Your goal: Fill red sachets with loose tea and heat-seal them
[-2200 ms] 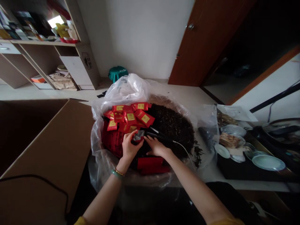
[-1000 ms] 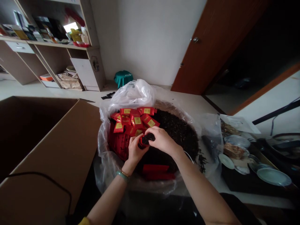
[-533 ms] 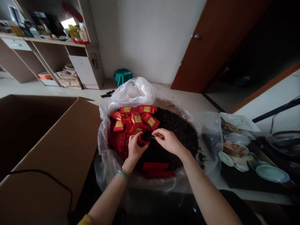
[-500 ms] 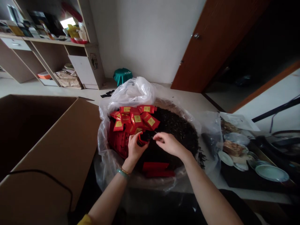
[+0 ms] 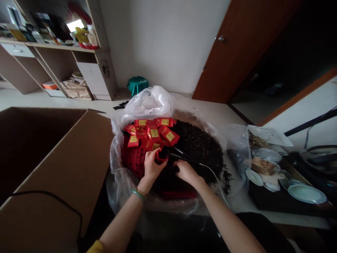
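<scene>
My left hand [image 5: 154, 165] is closed around a small red packet [image 5: 158, 157], whose dark mouth faces right. Just right of it, my right hand [image 5: 185, 172] has its fingers curled down at the dark dried leaves [image 5: 201, 140], and what they pinch is hidden. A slim black tool [image 5: 188, 158] with a white cable [image 5: 217, 181] lies between the packet and the right hand's far side. Several red packets with gold labels [image 5: 154, 133] are heaped beyond my left hand. Flat red packets [image 5: 133, 160] stand in rows to its left, and another red packet [image 5: 180, 195] lies nearer me.
Clear plastic sheeting [image 5: 117, 175] lines the round container of leaves. A large open cardboard box [image 5: 58, 175] stands on the left. On the right are lidded tubs [image 5: 306, 194] and a bag of brown pieces [image 5: 263, 165]. A green-covered bin [image 5: 137, 85] sits by the wall.
My right hand has moved down and slightly right, away from the packet's mouth. The black tool and its white cable have come into sight. My left hand stays nearly still with the packet.
</scene>
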Demonstrator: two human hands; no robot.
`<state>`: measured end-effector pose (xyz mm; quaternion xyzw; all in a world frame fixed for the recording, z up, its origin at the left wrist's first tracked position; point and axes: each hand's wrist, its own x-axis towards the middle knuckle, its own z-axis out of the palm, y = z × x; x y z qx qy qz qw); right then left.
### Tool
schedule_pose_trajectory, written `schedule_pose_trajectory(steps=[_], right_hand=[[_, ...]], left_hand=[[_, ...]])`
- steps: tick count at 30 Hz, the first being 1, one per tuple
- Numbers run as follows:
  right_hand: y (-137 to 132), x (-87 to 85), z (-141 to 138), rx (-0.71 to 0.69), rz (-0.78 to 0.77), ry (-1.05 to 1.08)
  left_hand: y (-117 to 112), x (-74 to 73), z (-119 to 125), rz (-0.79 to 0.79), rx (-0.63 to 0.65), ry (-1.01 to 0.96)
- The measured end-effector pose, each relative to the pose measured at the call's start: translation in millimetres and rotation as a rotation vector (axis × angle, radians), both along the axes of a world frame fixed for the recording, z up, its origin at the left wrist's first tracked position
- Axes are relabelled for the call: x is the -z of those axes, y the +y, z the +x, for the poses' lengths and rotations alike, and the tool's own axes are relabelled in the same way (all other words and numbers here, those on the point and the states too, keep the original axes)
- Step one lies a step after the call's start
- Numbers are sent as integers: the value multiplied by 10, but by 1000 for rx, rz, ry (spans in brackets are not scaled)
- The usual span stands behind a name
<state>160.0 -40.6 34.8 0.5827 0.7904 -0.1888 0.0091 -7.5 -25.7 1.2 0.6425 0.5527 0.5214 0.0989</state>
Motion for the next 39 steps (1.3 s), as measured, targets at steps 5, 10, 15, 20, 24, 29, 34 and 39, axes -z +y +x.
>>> schedule_pose_trajectory(steps=[5, 10, 15, 20, 24, 29, 34, 39], right_hand=[[155, -371, 110, 140, 108, 479], [251, -883, -57, 132, 176, 682], [327, -1009, -344, -19, 225, 641], [294, -969, -326, 61, 185, 656], [186, -901, -241, -10, 217, 526], [104, -675, -262, -26, 248, 460], [135, -582, -298, 18, 277, 598], [167, -718, -197, 131, 291, 801]], left_hand=[[1, 2, -5, -12, 15, 8], [10, 35, -8, 1, 21, 18], [28, 78, -17, 13, 17, 22], [11, 74, -35, -8, 65, 13], [10, 88, -39, -10, 44, -6], [24, 123, -25, -33, 39, -5], [20, 106, -8, -23, 20, 2], [9, 62, -8, 16, 20, 11]])
